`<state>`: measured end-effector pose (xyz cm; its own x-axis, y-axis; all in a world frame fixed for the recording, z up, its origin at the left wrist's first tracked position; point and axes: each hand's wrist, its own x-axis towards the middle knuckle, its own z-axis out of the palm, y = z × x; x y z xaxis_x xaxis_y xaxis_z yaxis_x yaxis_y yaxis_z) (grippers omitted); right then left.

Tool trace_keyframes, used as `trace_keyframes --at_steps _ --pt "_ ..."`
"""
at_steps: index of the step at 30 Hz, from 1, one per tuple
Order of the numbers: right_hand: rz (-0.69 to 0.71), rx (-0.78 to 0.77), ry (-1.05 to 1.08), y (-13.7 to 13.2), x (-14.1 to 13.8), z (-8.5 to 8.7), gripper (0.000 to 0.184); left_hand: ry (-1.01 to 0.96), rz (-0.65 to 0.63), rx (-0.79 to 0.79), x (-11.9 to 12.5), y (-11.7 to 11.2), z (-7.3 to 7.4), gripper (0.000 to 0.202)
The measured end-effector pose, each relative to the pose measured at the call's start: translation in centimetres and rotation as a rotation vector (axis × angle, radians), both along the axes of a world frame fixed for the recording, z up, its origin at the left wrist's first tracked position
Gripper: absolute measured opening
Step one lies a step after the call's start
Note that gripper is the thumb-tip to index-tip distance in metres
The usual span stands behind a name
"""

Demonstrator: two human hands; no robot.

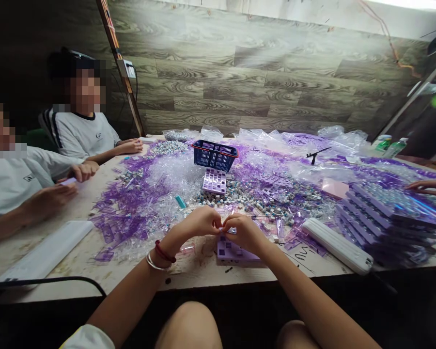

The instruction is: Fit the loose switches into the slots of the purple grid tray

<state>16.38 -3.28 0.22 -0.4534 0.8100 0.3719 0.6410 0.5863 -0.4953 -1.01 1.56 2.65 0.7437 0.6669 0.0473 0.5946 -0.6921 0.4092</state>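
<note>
My left hand point(202, 222) and my right hand point(242, 230) meet fingertip to fingertip near the table's front edge. Both are closed in a pinch, and what sits between the fingers is too small to make out. Just below them lies a light purple panel with square holes point(236, 252), partly covered by my right hand and forearm. Beyond my hands is a similar purple grid panel point(214, 182), lying among small white and blue pieces point(240, 194). A teal piece point(180, 201) rests to the left of it.
A dark blue basket point(215, 156) stands farther back. Purple clear plastic parts point(123, 213) spread to the left. Purple panels point(381, 225) are stacked at right, beside a white bar point(336, 245). Another white bar point(47, 252) lies at left. Two people sit left; another person's hand point(428, 187) reaches in right.
</note>
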Motion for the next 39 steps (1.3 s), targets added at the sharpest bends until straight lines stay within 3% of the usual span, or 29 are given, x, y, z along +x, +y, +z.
trace_keyframes --at_steps 6,21,36,39 --pt "-0.004 0.02 -0.02 0.0 0.0 0.1 0.021 -0.01 -0.027 0.038 -0.1 0.2 -0.3 0.008" --pt "-0.027 0.034 0.09 0.0 0.2 -0.3 0.021 -0.037 -0.034 -0.082 -0.2 0.3 -0.3 0.01" --pt "-0.086 0.04 0.084 -0.5 1.6 0.5 0.017 -0.094 -0.067 0.002 0.3 0.2 -1.1 0.015" --pt "-0.08 0.039 0.093 -0.5 1.6 0.5 0.017 -0.118 -0.04 -0.04 0.3 0.0 -0.9 0.017"
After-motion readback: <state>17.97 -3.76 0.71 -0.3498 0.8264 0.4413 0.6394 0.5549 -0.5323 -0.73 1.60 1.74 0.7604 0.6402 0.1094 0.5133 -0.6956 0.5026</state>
